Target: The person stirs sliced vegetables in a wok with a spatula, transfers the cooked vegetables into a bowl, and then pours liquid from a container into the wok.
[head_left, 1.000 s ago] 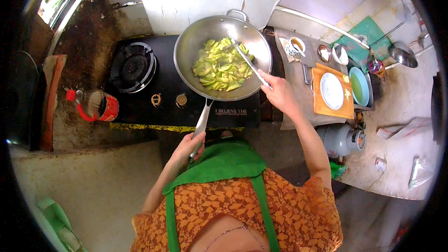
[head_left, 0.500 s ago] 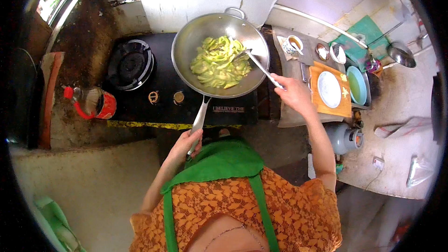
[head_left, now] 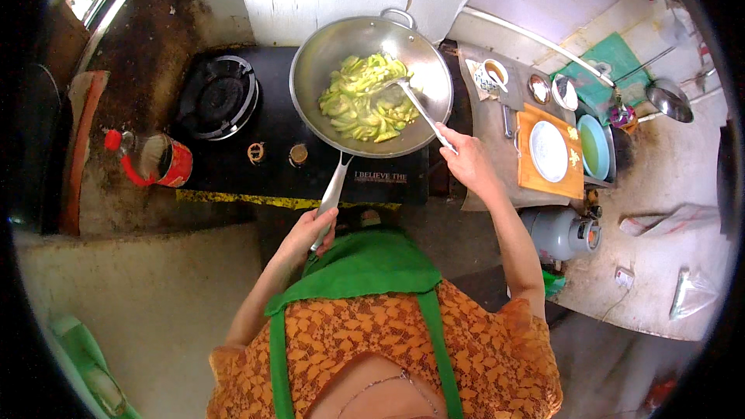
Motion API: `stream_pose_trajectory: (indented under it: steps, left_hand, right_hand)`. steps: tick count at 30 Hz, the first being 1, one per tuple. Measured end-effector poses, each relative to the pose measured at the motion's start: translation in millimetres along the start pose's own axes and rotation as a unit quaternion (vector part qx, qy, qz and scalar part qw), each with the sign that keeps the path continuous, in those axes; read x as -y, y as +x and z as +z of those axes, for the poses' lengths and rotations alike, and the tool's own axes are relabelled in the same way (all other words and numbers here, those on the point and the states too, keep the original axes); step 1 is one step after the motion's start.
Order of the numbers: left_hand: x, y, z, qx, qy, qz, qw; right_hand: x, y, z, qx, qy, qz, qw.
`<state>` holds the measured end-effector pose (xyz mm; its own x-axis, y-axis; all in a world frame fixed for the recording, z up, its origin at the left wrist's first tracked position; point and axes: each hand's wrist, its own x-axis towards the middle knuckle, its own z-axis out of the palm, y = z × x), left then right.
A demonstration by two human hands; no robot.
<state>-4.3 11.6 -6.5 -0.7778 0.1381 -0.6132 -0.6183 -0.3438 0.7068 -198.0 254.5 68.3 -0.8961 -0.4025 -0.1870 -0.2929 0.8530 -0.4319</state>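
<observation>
A large steel wok (head_left: 310,85) rests on the right side of the black stove (head_left: 310,178). Its long handle points toward me, and my left hand (head_left: 314,231) is wrapped around the end of it. Pale green vegetable slices (head_left: 365,101) lie heaped in the middle of the wok. My right hand (head_left: 469,159) grips a metal spatula (head_left: 423,112) by its handle, over the wok's right rim. The spatula's head is in among the slices, which partly cover it.
An oil bottle (head_left: 174,163) with a red cap stands left of the stove, near an unused burner (head_left: 219,98). On the right are a white plate (head_left: 549,151) on a cutting board (head_left: 531,178), a cup (head_left: 490,76), small bowls, a blue-green basin (head_left: 594,147) and a gas cylinder (head_left: 555,234).
My right hand has moved slightly left and down with the spatula, whose head has shifted a little left among the slices. My left hand keeps its hold on the wok handle.
</observation>
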Motion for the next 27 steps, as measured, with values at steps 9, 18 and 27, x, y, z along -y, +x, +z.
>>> stream_pose_trajectory:
  steps: [9, 18, 27]
  left_hand:
    - [-0.5, -0.1, 1.7, -0.005, -0.019, 0.01, 1.0]
    - [0.9, 0.8, 0.6, -0.006, -0.003, 0.005, 1.0]
    - [-0.3, -0.2, 2.7, -0.019, -0.014, 0.002, 1.0]
  right_hand:
    - [8.8, 3.9, 5.2, 0.002, -0.005, -0.068, 0.998]
    - [25.9, 9.1, -0.8, 0.011, 0.02, -0.091, 0.996]
    - [18.2, 50.2, 20.5, -0.038, 0.086, -0.19, 0.977]
